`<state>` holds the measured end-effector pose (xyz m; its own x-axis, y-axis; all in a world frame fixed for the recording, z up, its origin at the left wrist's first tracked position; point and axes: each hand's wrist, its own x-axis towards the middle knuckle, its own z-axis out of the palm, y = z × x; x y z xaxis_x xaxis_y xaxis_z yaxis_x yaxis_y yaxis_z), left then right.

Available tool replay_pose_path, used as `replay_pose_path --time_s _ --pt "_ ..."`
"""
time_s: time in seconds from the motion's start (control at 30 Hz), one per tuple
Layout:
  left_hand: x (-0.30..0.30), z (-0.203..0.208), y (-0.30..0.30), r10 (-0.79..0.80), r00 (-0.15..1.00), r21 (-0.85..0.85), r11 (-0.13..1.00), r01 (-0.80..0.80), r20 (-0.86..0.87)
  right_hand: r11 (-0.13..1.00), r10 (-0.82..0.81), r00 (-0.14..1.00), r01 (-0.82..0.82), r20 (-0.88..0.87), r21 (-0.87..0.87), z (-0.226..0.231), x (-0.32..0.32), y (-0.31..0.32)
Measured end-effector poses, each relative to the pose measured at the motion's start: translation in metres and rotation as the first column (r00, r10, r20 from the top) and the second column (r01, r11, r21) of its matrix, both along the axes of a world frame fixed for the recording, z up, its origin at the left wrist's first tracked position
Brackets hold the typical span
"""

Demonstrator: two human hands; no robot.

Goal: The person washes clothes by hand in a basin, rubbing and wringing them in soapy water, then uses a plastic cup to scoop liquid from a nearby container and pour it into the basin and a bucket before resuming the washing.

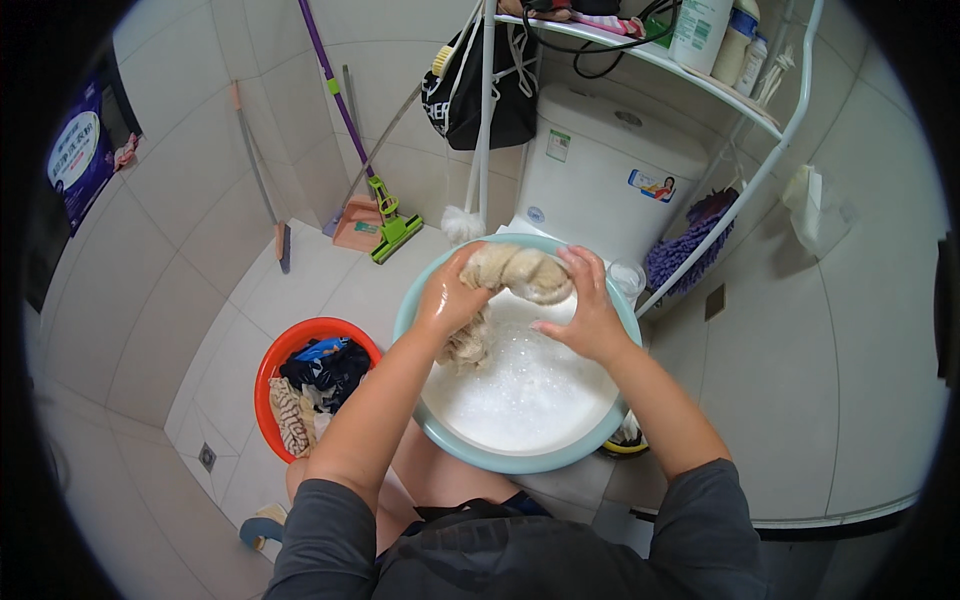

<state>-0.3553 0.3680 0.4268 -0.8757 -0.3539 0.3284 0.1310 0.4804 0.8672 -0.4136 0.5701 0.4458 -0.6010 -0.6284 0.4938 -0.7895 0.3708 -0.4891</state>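
Observation:
A wet, twisted beige cloth (535, 278) with a fuzzy surface arches over the far part of a light blue basin (447, 440). My left hand (450, 300) is closed around it, and its loose end hangs down below that hand toward the suds. At the cloth's right end my right hand (592, 318) is open, thumb and fingers spread apart; its fingertips are beside the cloth, and whether they touch it I cannot tell. White foamy water (520, 400) fills the basin under both hands.
Left of the basin stands a red tub (264, 395) of dark and patterned clothes (340, 372). A toilet (600, 160) and a white rack (740, 95) with bottles are behind. A green-headed mop (395, 235), broom (282, 245) and pink dustpan (357, 225) lean at the back left.

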Motion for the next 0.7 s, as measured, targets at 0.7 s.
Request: replay_pose_path --time_s 0.7 --pt "0.015 -0.001 0.008 -0.135 0.982 -0.119 0.982 0.150 0.130 0.935 -0.017 0.999 0.005 0.030 0.353 0.029 -0.016 -0.023"
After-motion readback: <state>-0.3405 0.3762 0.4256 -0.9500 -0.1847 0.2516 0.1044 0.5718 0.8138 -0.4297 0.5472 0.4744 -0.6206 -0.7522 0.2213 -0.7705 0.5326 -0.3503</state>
